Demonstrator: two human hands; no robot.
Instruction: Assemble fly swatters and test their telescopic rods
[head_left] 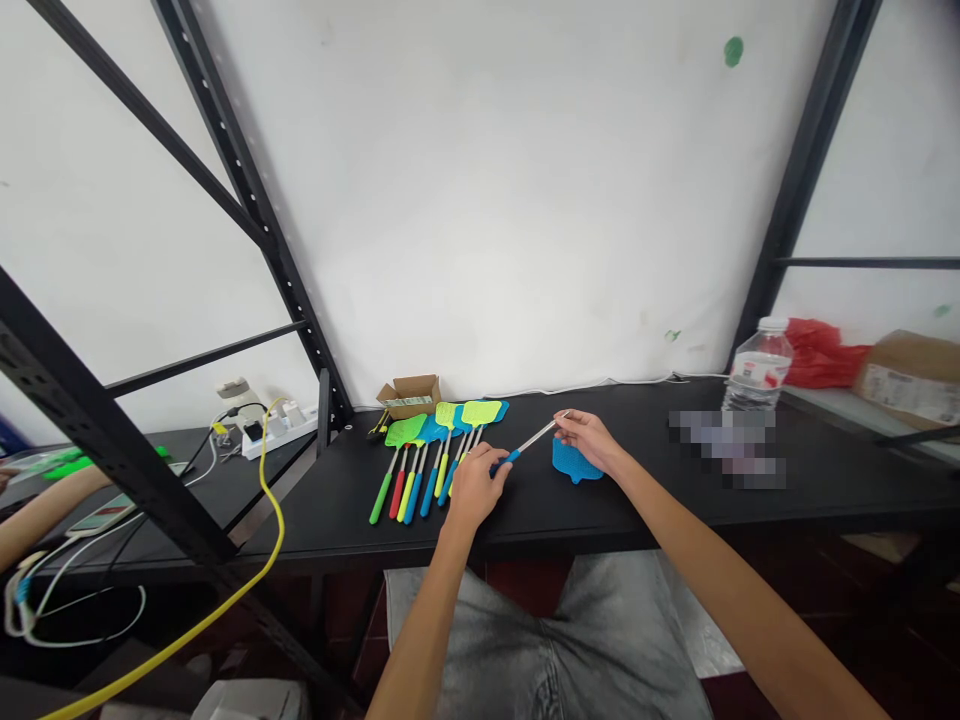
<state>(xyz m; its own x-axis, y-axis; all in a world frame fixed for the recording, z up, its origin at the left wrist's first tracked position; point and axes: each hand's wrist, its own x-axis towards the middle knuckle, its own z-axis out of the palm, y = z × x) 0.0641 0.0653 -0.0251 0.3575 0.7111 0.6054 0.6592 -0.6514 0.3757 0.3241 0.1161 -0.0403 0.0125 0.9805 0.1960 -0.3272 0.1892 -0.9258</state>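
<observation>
Fingers closed, my left hand (478, 485) grips the blue handle of a metal rod (538, 436), like the fly swatter handles beside it. My right hand (589, 437) pinches the rod's far tip. Just below my right hand lies a loose blue fly swatter head (576, 462) on the black table (637, 505); the hand covers part of it. Left of my left hand, several fly swatters (420, 475) lie side by side, with green, red, yellow and blue handles and green, blue and yellow heads.
Behind the swatters stands an open cardboard box (409, 398). To the right are a plastic water bottle (759, 365) and a red bag (821, 352). A yellow cable (274, 520) hangs by the black rack post (112, 430) at left. Another person's arm (52, 510) shows at far left.
</observation>
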